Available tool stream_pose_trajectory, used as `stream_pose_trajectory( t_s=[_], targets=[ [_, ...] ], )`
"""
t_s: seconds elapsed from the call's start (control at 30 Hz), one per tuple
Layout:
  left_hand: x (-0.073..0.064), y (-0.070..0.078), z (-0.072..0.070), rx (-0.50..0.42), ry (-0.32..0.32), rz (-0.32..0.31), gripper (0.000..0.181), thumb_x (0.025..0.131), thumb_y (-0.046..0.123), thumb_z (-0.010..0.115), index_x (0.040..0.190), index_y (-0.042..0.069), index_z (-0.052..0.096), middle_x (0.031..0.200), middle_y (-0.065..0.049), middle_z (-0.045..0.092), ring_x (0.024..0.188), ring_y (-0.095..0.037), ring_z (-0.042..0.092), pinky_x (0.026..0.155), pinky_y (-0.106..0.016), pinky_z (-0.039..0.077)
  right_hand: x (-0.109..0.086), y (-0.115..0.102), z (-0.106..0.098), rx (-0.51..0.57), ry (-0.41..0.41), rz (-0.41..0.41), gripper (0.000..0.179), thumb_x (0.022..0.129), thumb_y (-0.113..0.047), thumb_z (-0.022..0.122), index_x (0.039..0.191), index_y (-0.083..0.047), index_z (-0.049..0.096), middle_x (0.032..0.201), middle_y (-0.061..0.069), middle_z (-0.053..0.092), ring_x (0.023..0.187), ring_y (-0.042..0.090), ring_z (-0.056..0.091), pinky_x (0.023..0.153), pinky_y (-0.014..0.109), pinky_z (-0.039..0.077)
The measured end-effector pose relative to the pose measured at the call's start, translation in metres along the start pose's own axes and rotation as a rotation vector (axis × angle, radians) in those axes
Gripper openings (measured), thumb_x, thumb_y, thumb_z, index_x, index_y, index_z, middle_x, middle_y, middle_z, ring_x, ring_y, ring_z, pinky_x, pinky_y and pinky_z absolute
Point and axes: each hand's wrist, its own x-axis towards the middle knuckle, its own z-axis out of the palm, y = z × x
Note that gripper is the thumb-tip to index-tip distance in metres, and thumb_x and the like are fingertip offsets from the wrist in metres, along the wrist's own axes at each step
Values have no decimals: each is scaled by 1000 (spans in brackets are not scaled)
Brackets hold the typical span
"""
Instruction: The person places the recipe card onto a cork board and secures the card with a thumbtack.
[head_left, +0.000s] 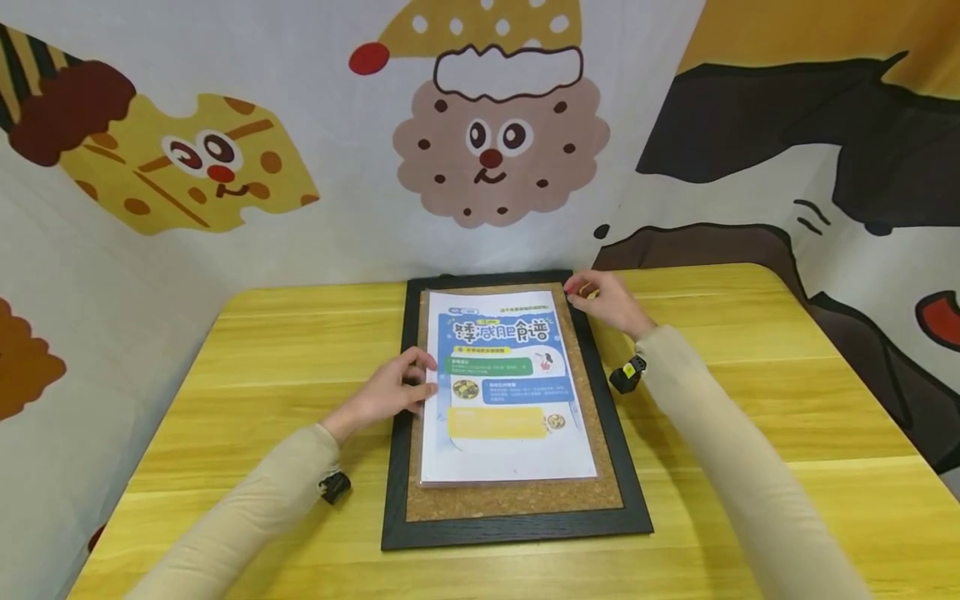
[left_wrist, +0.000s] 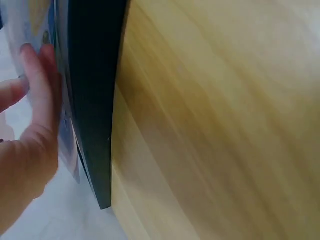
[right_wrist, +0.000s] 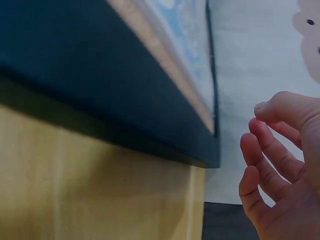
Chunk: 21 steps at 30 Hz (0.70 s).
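While I am watching remotely, one printed sheet [head_left: 513, 458] is lying on the cork panel [head_left: 517, 502] of a black frame [head_left: 517, 532], on the desk [head_left: 300, 342]. Handling, as I am judging it: sheet, light, slick, bendable, best taken by its edges; frame, rigid, heavier, best taken by its sides. Left hand [head_left: 384, 390]: loose fingers are touching the sheet's left edge. Right hand [head_left: 611, 304]: is hovering by the upper-right corner; whether it is pinching anything, I cannot tell. The head view is showing a red speck [head_left: 569, 287] there; the right-wrist view is showing the frame's thick side instead.
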Motion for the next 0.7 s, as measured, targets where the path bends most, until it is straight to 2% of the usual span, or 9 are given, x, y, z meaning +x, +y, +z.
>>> stream_pose_trajectory(
  t_s=[0.17, 0.3, 0.43, 0.7],
  targets=[
    [0, 0, -2, 83, -25, -29, 43, 95, 3, 59, 134, 0, 42, 76, -13, 62, 63, -24, 64, 59, -37, 55, 6, 8, 5, -70, -67, -14, 15, 90, 0, 65, 103, 6, 65, 97, 17, 64, 88, 31, 56, 71, 37, 46],
    [1, 3, -5, 165, -31, -79, 51, 95, 5, 61, 141, 2, 39, 68, -12, 63, 55, -23, 62, 55, -35, 54, 9, 9, 6, -73, -91, 8, 13, 90, 0, 64, 102, 5, 65, 97, 17, 63, 87, 31, 56, 71, 38, 46],
    [3, 7, -6, 214, -21, -120, 51, 97, 10, 59, 143, 3, 40, 66, -11, 63, 54, -22, 61, 54, -34, 53, 16, 11, 6, -80, -100, 21, 13, 90, 0, 64, 101, 6, 65, 98, 19, 63, 90, 33, 57, 75, 41, 47],
    [9, 12, -5, 288, -12, -139, 48, 100, 15, 54, 144, 2, 41, 64, -9, 63, 53, -20, 59, 53, -32, 51, 27, 16, 2, -129, -99, 72, 12, 91, -1, 65, 101, 4, 66, 98, 18, 64, 89, 31, 56, 78, 42, 46]
  ],
)
